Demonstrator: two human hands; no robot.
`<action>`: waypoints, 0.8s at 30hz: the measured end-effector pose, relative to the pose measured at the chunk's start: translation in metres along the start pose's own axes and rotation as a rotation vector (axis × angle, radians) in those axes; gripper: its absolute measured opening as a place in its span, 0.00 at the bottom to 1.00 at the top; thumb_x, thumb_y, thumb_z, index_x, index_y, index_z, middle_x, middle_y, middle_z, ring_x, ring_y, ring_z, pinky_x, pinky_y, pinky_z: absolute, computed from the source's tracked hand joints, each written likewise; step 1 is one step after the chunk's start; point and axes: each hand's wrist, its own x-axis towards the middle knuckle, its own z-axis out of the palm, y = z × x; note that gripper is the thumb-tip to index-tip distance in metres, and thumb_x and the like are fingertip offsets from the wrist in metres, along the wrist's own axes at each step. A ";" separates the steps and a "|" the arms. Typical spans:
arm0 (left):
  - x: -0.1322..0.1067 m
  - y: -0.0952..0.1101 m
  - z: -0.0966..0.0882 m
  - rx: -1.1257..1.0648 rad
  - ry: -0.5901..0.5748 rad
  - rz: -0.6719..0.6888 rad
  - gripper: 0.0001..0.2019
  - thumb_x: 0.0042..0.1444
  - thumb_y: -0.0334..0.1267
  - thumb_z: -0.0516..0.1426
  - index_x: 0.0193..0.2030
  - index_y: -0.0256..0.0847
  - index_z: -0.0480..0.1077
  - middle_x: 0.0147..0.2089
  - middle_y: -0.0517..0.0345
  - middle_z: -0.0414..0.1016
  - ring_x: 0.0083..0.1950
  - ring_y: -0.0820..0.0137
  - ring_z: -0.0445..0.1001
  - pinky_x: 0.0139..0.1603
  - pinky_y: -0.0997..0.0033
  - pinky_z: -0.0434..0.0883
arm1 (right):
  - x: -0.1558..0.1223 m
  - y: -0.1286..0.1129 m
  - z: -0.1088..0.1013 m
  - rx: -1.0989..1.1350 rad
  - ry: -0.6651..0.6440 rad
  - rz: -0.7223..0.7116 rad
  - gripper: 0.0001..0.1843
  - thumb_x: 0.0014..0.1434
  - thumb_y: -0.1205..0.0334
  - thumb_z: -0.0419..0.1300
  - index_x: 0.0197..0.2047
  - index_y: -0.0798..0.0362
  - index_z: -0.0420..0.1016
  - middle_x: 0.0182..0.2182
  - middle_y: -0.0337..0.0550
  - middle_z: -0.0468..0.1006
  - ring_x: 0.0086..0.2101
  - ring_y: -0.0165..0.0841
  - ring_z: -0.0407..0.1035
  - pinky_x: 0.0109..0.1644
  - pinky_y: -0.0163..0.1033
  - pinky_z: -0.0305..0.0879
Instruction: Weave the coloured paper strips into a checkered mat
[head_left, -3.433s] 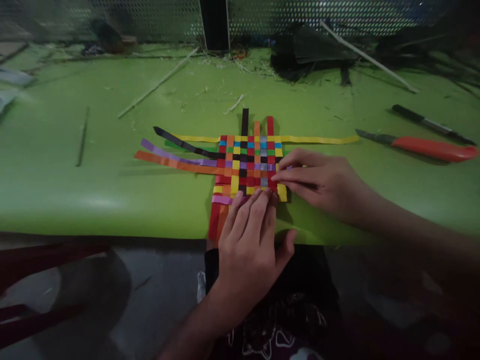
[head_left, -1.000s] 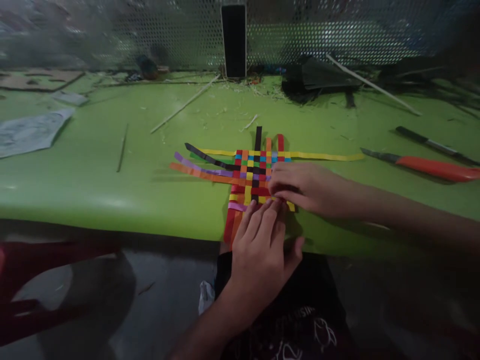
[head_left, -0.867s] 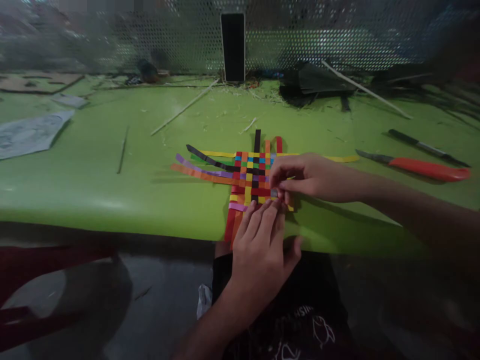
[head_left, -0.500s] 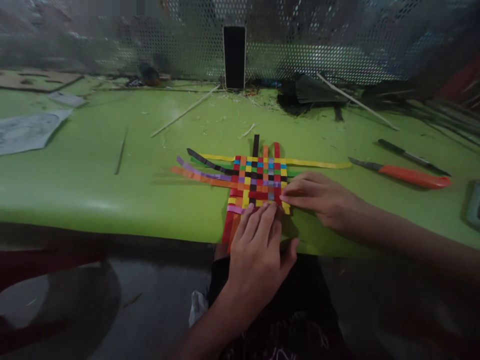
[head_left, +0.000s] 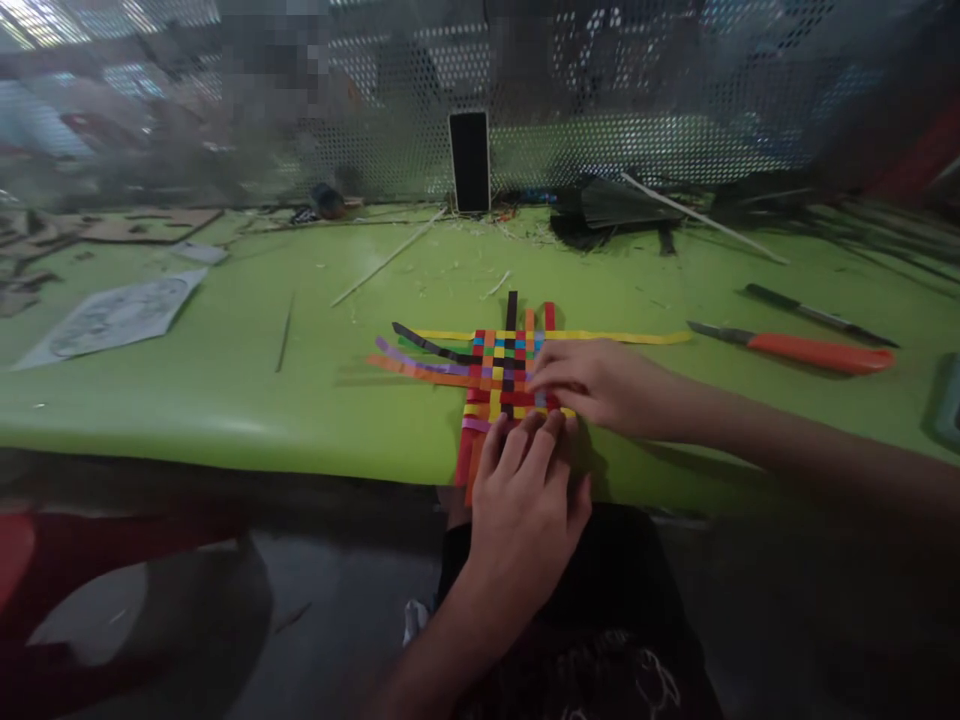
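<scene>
A mat of woven coloured paper strips [head_left: 498,372] lies near the table's front edge. Its loose ends spread left, right, up and toward me. My left hand [head_left: 525,490] rests with fingers stretched out flat, their tips pressing the lower part of the weave. From the right, my right hand [head_left: 600,385] reaches over the mat's right side with bent fingers drawn together. It looks closed on a paper strip in the weave, though the fingers hide most of that strip. A yellow strip [head_left: 630,337] sticks out behind this hand.
An orange-handled knife [head_left: 817,352] and a dark slim blade or pen [head_left: 817,312] lie to the right on the green table [head_left: 247,410]. A phone [head_left: 470,162] leans against the perforated screen. Thin sticks [head_left: 386,258], shavings and a printed sheet [head_left: 120,315] lie about.
My right hand has moved left over the weave, covering its right columns. My left hand stays on the lower part. The camera view has tilted up slightly.
</scene>
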 end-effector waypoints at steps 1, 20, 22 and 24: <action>0.000 0.000 0.000 0.004 0.007 0.002 0.18 0.66 0.36 0.57 0.60 0.33 0.72 0.59 0.48 0.78 0.60 0.55 0.74 0.68 0.43 0.70 | 0.009 -0.003 0.001 0.013 -0.009 0.037 0.14 0.66 0.69 0.55 0.45 0.57 0.83 0.45 0.52 0.80 0.42 0.37 0.74 0.48 0.42 0.68; -0.002 -0.003 0.006 -0.042 0.056 -0.008 0.19 0.67 0.38 0.57 0.62 0.34 0.71 0.56 0.49 0.80 0.59 0.56 0.74 0.67 0.45 0.70 | 0.039 0.005 0.002 0.464 -0.128 0.347 0.04 0.52 0.62 0.64 0.29 0.52 0.75 0.27 0.38 0.76 0.29 0.31 0.68 0.36 0.37 0.63; -0.002 -0.003 0.006 -0.045 0.052 -0.013 0.19 0.67 0.38 0.57 0.62 0.34 0.71 0.57 0.50 0.80 0.59 0.56 0.74 0.67 0.44 0.70 | 0.036 0.005 0.003 0.519 -0.095 0.347 0.04 0.52 0.61 0.65 0.30 0.53 0.76 0.27 0.38 0.77 0.29 0.31 0.69 0.36 0.37 0.64; -0.002 -0.003 0.005 -0.045 0.055 -0.019 0.19 0.66 0.38 0.57 0.62 0.35 0.71 0.57 0.50 0.79 0.59 0.56 0.74 0.67 0.44 0.70 | 0.034 0.005 0.005 0.582 -0.057 0.366 0.05 0.53 0.61 0.65 0.32 0.53 0.76 0.29 0.39 0.79 0.30 0.30 0.70 0.36 0.37 0.66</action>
